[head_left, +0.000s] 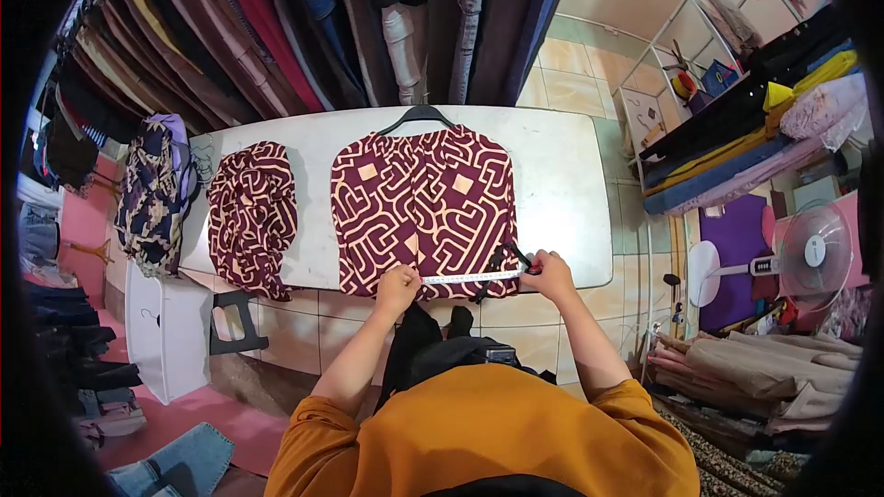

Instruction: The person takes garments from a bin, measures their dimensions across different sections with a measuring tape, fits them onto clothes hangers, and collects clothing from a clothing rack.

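One garment (378, 221) is lying flat mid-way along the tabletop (571, 175), at its near edge. A tape (471, 279) is crossing the garment's near end; uneven pulling could be skewing it, or a brushing wrist dragging the cloth. The left hand (398, 290) is closing in a pinch on the tape; the right hand (550, 274) is gripping it farther right. A hanger (423, 114) is lying beyond.

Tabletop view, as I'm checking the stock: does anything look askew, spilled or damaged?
The loose maroon garment looks untidy: it lies bunched, its lower end past the white table's near edge, while the matching garment on the hanger is spread out. No spill or tear shows; small flaws might not.
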Available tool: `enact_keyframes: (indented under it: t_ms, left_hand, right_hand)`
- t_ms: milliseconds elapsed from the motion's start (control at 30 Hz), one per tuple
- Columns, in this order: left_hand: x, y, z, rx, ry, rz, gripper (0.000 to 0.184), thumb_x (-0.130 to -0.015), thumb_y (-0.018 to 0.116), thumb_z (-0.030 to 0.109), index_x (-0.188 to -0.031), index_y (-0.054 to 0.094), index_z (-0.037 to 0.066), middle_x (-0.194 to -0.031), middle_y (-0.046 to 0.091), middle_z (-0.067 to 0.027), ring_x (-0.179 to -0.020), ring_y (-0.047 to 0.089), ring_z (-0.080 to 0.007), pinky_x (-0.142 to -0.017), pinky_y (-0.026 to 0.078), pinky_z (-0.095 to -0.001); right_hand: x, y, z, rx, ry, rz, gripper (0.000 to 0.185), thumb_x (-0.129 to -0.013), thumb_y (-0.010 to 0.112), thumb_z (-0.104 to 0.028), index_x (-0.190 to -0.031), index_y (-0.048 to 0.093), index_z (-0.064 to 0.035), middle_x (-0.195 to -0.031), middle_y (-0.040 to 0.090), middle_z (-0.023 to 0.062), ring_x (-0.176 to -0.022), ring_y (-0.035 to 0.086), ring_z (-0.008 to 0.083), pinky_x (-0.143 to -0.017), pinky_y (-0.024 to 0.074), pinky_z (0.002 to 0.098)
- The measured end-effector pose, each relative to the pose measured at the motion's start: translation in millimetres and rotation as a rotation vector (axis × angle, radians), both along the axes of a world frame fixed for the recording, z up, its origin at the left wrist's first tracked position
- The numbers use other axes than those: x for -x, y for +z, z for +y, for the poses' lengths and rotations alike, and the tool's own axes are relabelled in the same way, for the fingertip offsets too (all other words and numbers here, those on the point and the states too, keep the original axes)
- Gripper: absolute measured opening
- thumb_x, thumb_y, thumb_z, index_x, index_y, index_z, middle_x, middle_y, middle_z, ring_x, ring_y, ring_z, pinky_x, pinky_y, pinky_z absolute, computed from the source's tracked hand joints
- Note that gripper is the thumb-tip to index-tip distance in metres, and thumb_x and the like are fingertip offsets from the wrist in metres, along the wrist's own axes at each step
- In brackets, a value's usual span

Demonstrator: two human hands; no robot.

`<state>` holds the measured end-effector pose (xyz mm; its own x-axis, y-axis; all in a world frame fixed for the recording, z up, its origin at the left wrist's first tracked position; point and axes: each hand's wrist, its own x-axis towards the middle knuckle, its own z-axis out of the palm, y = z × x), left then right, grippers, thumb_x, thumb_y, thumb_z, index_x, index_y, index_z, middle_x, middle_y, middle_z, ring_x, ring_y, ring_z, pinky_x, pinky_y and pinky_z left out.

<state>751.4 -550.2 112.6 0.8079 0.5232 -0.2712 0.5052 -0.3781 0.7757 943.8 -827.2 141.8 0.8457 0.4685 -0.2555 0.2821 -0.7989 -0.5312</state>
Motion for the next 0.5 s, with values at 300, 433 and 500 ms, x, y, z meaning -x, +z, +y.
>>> enact_keyframes:
  t_ms: [300, 433, 500]
  left_hand:
    - [1, 18, -9, -0.023, 0.108, -0.211, 0.034, -0.085, 0.066, 0.024, -0.103, 0.055, -0.001, -0.099, 0.058, -0.0117, -0.092, 0.056, -0.0234, -0.079, 0.045, -0.0338]
    - [-13, 27, -19, -0.438, 0.068, 0.131, 0.092, -0.075, 0.067, 0.051, -0.140, 0.028, 0.000, -0.149, 0.020, -0.0204, -0.137, 0.016, -0.0417, -0.101, 0.014, -0.0672]
    - [-12, 16, -19, -0.446, 0.019, 0.204, 0.100, -0.077, 0.062, 0.057, -0.147, 0.017, 0.002, -0.155, 0.005, -0.0189, -0.140, 0.004, -0.0447, -0.098, 0.002, -0.0753]
  right_hand:
    - [12, 31, 99, -0.435, 0.462, 0.394, 0.034, -0.076, 0.073, -0.027, -0.094, 0.064, 0.0004, -0.087, 0.063, 0.0115, -0.083, 0.062, 0.0197, -0.076, 0.0484, 0.0304]
    - [-20, 30, 155, -0.325, 0.541, 0.101, 0.040, -0.068, 0.072, -0.033, -0.093, 0.063, -0.0024, -0.089, 0.059, 0.0161, -0.083, 0.060, 0.0271, -0.075, 0.0484, 0.0356]
    - [-45, 34, 181, -0.313, 0.486, -0.019, 0.041, -0.067, 0.071, -0.032, -0.092, 0.061, -0.0010, -0.091, 0.058, 0.0175, -0.084, 0.059, 0.0300, -0.076, 0.0485, 0.0375]
